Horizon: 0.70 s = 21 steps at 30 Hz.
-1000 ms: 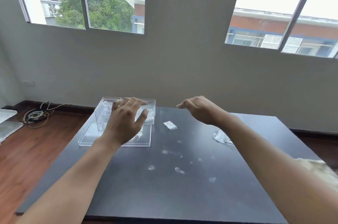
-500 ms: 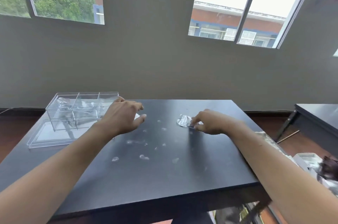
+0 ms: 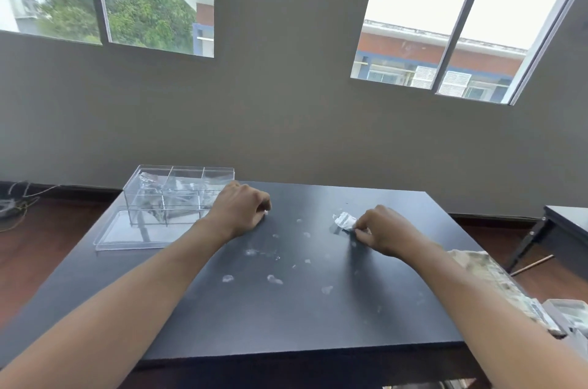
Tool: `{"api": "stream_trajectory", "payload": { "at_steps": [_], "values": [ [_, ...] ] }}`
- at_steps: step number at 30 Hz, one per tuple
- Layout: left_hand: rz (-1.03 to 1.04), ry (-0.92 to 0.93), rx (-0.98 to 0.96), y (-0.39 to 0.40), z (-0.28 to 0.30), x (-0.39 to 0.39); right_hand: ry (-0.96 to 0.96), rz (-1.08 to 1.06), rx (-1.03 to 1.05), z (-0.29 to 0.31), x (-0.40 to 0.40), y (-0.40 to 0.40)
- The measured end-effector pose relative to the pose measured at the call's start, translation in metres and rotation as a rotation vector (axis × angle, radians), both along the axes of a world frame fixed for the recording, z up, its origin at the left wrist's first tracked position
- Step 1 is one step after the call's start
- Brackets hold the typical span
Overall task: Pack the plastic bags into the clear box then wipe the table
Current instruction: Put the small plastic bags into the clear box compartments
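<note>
Plastic bag (image 3: 345,220): right of centre, my right hand (image 3: 386,234) pinches its edge.
Left hand (image 3: 243,212): curled, contents probably hidden.
Advice: lift cleanly toward clear box (image 3: 178,194), upper left.

Your body, as seen from the head camera: two forearms, bare from the lower frame edge to the wrists, no sleeves visible. Your left hand (image 3: 243,210): bare, no glove. Your right hand (image 3: 383,234): bare, no glove. Wrists show no visible band.
</note>
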<state>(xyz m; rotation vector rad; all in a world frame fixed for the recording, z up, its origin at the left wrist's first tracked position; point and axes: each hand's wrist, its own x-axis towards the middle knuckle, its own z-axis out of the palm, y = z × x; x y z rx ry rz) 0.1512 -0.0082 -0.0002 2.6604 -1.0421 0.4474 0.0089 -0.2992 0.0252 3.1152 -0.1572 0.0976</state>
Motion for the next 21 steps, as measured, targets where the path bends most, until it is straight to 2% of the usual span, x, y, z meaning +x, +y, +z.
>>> {"api": "stream_trajectory", "payload": {
  "at_steps": [2,5,8,10,16,21],
  "values": [
    [-0.014,-0.033,-0.082,0.009,-0.003,0.0,-0.033,-0.023,0.006,-0.004,-0.001,0.001],
    [-0.03,-0.203,-0.228,0.03,0.001,-0.003,-0.084,-0.06,-0.017,-0.009,-0.003,0.001],
    [0.015,-0.424,-0.333,0.062,0.023,-0.004,-0.277,-0.051,-0.069,-0.01,-0.005,0.009],
    [0.1,-0.508,-0.405,0.091,0.035,0.006,-0.418,-0.022,-0.042,-0.006,0.0,0.021],
    [0.39,-0.442,-0.552,0.175,0.016,0.043,-0.573,0.183,0.215,0.017,0.037,0.094],
    [0.367,-0.251,-0.514,0.191,-0.002,0.055,-0.518,0.281,0.446,0.019,0.087,0.171]
  ]
}}
